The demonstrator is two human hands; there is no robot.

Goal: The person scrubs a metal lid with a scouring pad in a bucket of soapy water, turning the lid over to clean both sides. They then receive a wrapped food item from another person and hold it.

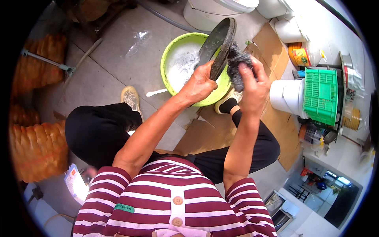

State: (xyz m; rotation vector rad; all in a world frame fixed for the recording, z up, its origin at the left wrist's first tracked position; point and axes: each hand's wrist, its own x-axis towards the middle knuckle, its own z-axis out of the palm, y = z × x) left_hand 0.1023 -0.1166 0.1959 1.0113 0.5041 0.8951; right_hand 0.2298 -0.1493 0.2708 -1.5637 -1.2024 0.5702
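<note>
My left hand (pixel 200 81) grips the near rim of a dark, round metal pan (pixel 215 40). The pan is tilted on edge over a lime-green plastic basin (pixel 164 63), with its hollow side facing left. Grey steel wool (pixel 237 71) is held in my right hand (pixel 256 75) against the pan's outer side, which looks crusted. White suds (pixel 182 65) cover the water in the basin. Part of the basin lies hidden behind the pan and my hands.
A white handle (pixel 156 92) sticks out by the basin's left side. Flattened cardboard (pixel 207 130) covers floor to the right. White buckets (pixel 213 14) stand beyond the basin. Rightward are another white bucket (pixel 285 94) and a green crate (pixel 320 96). Filled orange sacks (pixel 41 151) are at left.
</note>
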